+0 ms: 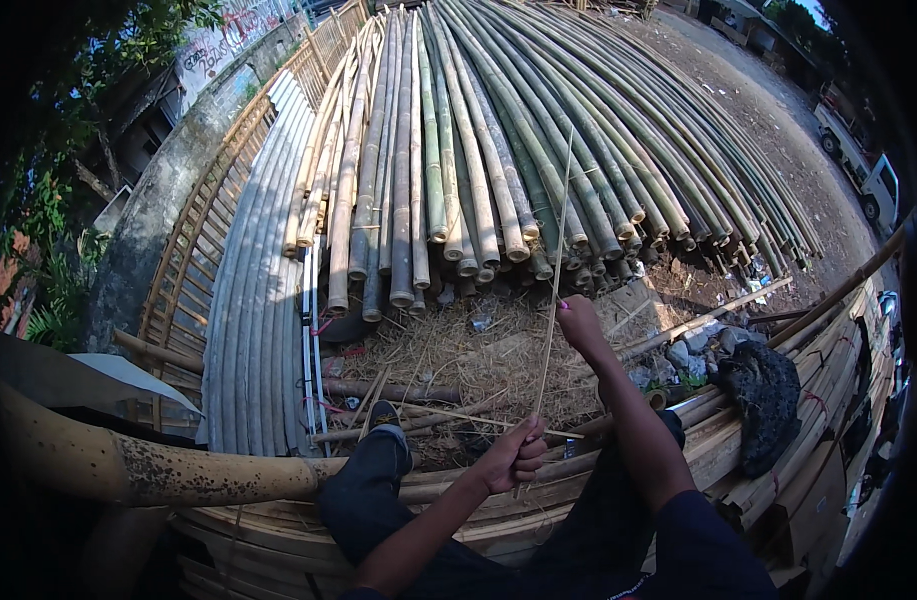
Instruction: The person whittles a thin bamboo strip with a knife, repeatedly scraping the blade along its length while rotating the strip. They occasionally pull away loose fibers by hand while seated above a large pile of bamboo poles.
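Note:
A long, thin bamboo strip [546, 372] slants upward in front of me, its far tip rising before the stacked poles. Low on the strip, my left hand [512, 457] is closed round it, and a short end sticks out below the fist. Farther up, my right hand [582, 325] makes a fist right beside the strip. A small pink thing [563, 304] shows at the edge of that fist; what it is I cannot make out. Under my hands, my legs in dark trousers [364, 490] straddle a pile of split bamboo [479, 540].
Many bamboo poles [459, 150] lie stacked ahead, cut ends toward me. Grey corrugated sheets [254, 300] and a bamboo fence [184, 270] run along the left. A thick bamboo pole [179, 468] crosses at lower left. Dark crumpled material [764, 410] and rubble [694, 345] lie at right.

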The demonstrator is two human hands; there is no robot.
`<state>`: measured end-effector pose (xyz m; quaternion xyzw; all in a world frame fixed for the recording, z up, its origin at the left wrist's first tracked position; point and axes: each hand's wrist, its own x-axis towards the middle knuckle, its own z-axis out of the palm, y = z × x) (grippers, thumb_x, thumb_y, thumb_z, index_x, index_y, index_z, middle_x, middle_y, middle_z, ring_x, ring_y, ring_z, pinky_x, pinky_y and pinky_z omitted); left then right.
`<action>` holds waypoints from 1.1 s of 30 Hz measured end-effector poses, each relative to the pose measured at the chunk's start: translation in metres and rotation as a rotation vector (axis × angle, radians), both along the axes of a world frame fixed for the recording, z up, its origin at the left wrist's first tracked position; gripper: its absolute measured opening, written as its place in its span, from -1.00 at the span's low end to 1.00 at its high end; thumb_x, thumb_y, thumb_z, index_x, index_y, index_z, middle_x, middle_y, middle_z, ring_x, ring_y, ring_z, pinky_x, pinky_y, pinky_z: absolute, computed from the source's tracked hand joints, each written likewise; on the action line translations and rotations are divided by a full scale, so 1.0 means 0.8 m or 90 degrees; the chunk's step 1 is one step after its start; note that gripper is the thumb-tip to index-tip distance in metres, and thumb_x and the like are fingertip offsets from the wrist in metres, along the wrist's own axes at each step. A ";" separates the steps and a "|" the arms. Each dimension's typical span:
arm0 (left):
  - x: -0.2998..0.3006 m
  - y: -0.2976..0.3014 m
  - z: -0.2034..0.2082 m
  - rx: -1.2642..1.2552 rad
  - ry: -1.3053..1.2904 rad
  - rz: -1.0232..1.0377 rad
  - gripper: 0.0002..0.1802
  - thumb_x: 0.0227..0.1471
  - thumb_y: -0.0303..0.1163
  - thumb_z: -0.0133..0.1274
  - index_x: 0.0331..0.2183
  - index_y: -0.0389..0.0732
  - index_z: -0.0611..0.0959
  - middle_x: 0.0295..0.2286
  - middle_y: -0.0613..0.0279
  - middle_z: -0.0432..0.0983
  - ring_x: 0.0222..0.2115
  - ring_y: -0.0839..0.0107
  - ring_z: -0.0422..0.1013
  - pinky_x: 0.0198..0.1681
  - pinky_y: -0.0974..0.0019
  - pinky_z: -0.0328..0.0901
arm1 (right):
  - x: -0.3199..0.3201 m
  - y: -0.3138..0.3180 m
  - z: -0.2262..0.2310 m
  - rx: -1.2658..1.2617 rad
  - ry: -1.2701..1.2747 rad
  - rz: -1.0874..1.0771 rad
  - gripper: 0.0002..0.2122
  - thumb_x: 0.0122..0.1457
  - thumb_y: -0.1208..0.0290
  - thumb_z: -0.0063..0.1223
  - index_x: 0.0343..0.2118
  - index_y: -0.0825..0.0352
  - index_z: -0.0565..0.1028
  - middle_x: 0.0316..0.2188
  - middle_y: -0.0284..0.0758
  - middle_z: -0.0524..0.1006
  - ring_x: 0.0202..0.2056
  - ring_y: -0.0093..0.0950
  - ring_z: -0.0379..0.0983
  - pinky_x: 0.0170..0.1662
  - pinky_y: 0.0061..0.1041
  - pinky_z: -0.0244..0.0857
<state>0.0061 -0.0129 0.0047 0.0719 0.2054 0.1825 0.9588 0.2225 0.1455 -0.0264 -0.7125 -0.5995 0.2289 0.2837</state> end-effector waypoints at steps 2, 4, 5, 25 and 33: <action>0.003 -0.003 0.003 -0.011 -0.021 0.000 -0.61 0.21 0.03 -0.32 -0.54 0.01 0.21 -0.76 0.56 -0.13 -0.81 0.73 -0.21 -0.80 0.60 -0.27 | 0.018 0.005 0.007 0.033 0.043 -0.005 -0.77 -0.14 0.36 -0.09 -0.66 0.48 0.42 -0.72 0.02 0.37 -0.65 -0.07 0.33 -0.53 -0.17 0.14; -0.003 0.003 -0.004 -0.033 -0.083 0.019 -0.62 0.21 0.01 -0.32 -0.54 0.01 0.22 -0.77 0.56 -0.14 -0.82 0.73 -0.22 -0.81 0.61 -0.27 | 0.012 0.003 0.014 0.047 0.031 0.005 -0.75 -0.12 0.34 -0.08 -0.66 0.49 0.41 -0.74 0.01 0.35 -0.67 -0.08 0.30 -0.54 -0.18 0.12; -0.006 0.010 -0.007 -0.033 -0.085 0.023 -0.62 0.21 0.01 -0.32 -0.54 0.01 0.22 -0.77 0.56 -0.14 -0.82 0.73 -0.22 -0.81 0.61 -0.27 | 0.000 -0.001 0.019 0.024 0.040 0.083 -0.73 -0.09 0.32 -0.05 -0.66 0.50 0.40 -0.74 0.01 0.34 -0.68 -0.10 0.29 -0.55 -0.19 0.11; -0.018 0.013 -0.014 -0.162 -0.289 0.064 -0.62 0.23 -0.01 -0.39 -0.53 0.00 0.19 -0.80 0.52 -0.19 -0.86 0.72 -0.26 -0.85 0.60 -0.31 | -0.015 -0.006 0.002 0.086 -0.071 0.201 -0.70 -0.02 0.26 -0.08 -0.67 0.43 0.41 -0.69 0.00 0.37 -0.59 -0.03 0.33 -0.49 -0.10 0.14; -0.030 0.036 -0.002 -0.091 -0.350 0.144 -0.61 0.23 0.00 -0.40 -0.54 -0.01 0.19 -0.82 0.49 -0.18 -0.87 0.70 -0.28 -0.86 0.57 -0.33 | -0.076 -0.043 0.017 0.061 0.127 0.453 -0.63 0.06 0.22 0.01 -0.68 0.46 0.35 -0.76 -0.05 0.28 -0.70 -0.11 0.17 -0.55 -0.21 0.07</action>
